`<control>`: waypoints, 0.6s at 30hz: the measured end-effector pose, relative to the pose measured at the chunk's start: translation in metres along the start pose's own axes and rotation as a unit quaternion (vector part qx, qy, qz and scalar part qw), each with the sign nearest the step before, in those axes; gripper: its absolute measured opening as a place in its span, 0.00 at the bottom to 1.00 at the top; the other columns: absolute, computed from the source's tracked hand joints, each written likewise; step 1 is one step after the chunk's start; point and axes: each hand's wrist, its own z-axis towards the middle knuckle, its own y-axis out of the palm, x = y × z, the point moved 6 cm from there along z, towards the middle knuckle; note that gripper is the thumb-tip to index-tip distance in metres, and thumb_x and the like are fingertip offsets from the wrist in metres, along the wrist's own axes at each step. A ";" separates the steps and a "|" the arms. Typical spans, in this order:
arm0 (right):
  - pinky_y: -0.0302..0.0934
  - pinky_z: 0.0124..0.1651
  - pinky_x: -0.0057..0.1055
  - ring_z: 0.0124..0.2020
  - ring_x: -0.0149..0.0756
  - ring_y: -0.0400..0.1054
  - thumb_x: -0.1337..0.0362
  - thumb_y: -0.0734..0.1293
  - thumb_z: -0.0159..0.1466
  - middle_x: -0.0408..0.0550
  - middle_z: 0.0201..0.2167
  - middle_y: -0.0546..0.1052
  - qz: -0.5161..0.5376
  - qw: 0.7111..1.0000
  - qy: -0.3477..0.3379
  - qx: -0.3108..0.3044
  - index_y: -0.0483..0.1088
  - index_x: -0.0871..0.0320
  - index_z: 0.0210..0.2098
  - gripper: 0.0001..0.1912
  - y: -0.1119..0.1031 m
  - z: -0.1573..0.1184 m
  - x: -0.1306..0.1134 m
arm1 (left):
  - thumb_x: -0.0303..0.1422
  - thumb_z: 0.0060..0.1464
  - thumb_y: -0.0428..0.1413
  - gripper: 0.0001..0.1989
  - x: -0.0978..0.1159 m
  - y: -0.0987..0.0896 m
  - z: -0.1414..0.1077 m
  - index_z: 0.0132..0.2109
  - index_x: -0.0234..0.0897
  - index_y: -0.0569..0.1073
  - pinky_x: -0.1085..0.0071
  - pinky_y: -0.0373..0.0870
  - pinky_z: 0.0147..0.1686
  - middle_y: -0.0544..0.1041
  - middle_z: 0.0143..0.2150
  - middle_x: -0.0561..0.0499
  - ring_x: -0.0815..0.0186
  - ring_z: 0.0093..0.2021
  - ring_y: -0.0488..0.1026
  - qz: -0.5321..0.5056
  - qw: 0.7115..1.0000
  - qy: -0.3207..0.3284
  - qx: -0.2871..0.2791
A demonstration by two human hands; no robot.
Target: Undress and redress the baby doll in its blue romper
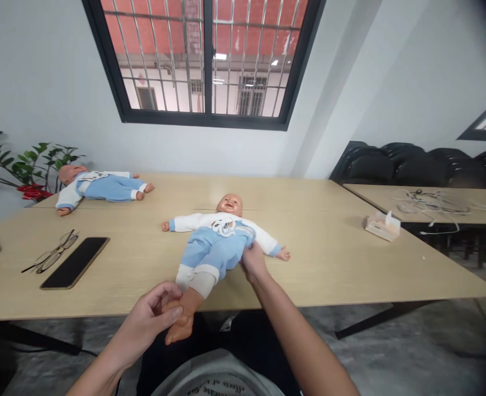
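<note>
A baby doll (pixel 218 247) in a white and blue outfit lies on its back on the wooden table (pixel 309 247), head toward the window, feet past the front edge. My left hand (pixel 154 311) is closed round the doll's feet and lower legs, thumb on top. At the doll's hip, on the right side, my right hand (pixel 254 261) presses against the blue trousers; its fingertips are partly hidden by the cloth. The doll's arms are spread out to both sides.
A second doll (pixel 106 187) lies at the back left, beside a potted plant (pixel 32 165). Glasses (pixel 53 256) and a black phone (pixel 76 263) rest on the left. A tissue box (pixel 383 225) stands at the right; cables (pixel 432 203) lie on another table.
</note>
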 end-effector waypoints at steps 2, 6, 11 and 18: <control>0.72 0.40 0.40 0.41 0.46 0.75 0.61 0.73 0.56 0.54 0.44 0.81 0.013 1.000 0.010 0.005 0.71 0.55 0.48 0.21 -0.004 -0.003 -0.001 | 0.44 0.55 0.65 0.16 0.004 0.010 0.000 0.44 0.39 0.72 0.71 0.69 0.34 0.74 0.35 0.52 0.65 0.34 0.72 0.035 0.999 0.014 -0.012; 0.73 0.49 0.44 0.55 0.50 0.73 0.48 0.71 0.62 0.56 0.61 0.74 0.065 0.996 0.067 0.008 0.59 0.49 0.65 0.36 -0.010 -0.029 0.000 | 0.36 0.54 0.64 0.10 0.024 0.053 0.000 0.41 0.41 0.72 0.69 0.70 0.35 0.73 0.38 0.51 0.64 0.35 0.72 0.207 0.972 0.106 -0.040; 0.60 0.68 0.42 0.72 0.49 0.54 0.50 0.78 0.55 0.58 0.76 0.50 -0.082 0.995 0.060 -0.005 0.42 0.53 0.75 0.60 -0.018 -0.052 -0.021 | 0.32 0.52 0.66 0.12 0.036 0.123 0.013 0.41 0.40 0.72 0.63 0.71 0.46 0.74 0.43 0.50 0.59 0.45 0.73 0.411 0.878 0.228 -0.095; 0.58 0.69 0.44 0.70 0.51 0.60 0.61 0.71 0.56 0.63 0.71 0.62 -0.212 0.977 0.009 -0.027 0.55 0.62 0.71 0.46 -0.041 -0.011 -0.047 | 0.36 0.55 0.67 0.16 0.029 0.179 0.047 0.47 0.38 0.73 0.58 0.74 0.47 0.76 0.47 0.45 0.53 0.47 0.75 0.522 0.805 0.258 -0.117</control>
